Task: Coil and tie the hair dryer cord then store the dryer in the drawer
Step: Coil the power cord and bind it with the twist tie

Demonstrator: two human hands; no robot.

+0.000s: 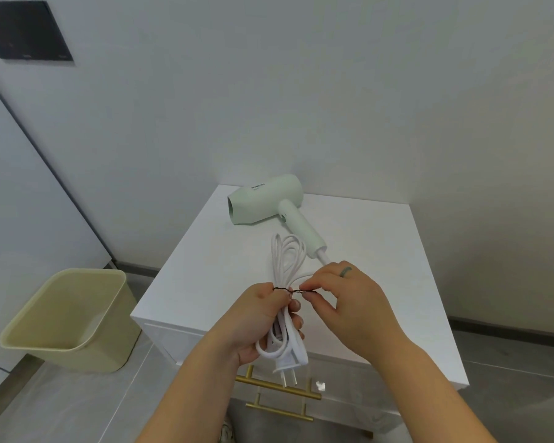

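Observation:
A pale green hair dryer (266, 199) lies on its side on top of the white cabinet (205, 260), nozzle pointing left. Its white cord (285, 254) is gathered into long loops. My left hand (263, 321) grips the bundle around its middle, with the plug (287, 367) hanging below my palm. A thin dark wire tie (293, 291) runs across the bundle at my left thumb. My right hand (346, 302) pinches the tie's right end between thumb and forefinger.
A beige waste bin (68, 318) stands on the floor to the left of the cabinet. Gold drawer handles (279, 386) show on the cabinet front below my hands. White walls rise close behind the cabinet.

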